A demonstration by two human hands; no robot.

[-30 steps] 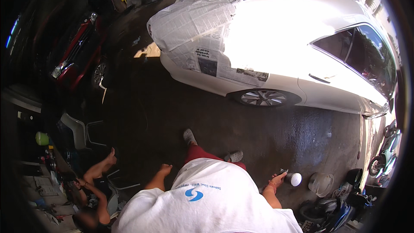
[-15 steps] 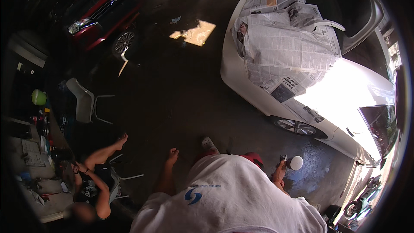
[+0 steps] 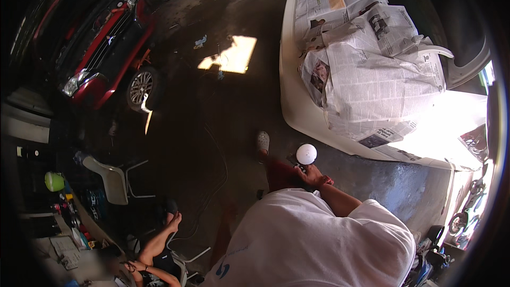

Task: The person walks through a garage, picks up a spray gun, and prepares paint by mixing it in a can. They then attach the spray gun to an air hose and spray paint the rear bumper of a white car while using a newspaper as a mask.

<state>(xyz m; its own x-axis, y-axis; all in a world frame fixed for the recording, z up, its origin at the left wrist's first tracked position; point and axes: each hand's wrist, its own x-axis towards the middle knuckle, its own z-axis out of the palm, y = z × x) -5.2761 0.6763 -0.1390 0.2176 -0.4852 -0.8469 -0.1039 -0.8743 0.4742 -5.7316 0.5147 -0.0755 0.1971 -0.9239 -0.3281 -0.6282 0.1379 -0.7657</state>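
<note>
Right hand point(image 3: 313, 175) is clamped around a tool with a white cup point(image 3: 306, 154), just beside the papered white car point(image 3: 297, 101); left hand hidden.

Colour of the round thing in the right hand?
White. The round object in the right hand shows best in the head view.

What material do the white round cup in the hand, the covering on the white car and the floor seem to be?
The white round cup, held in the right hand, looks like smooth matte plastic. The covering is newspaper: printed, creased sheets. The floor seems bare concrete, dark and stained, though dimness leaves it uncertain.
</note>
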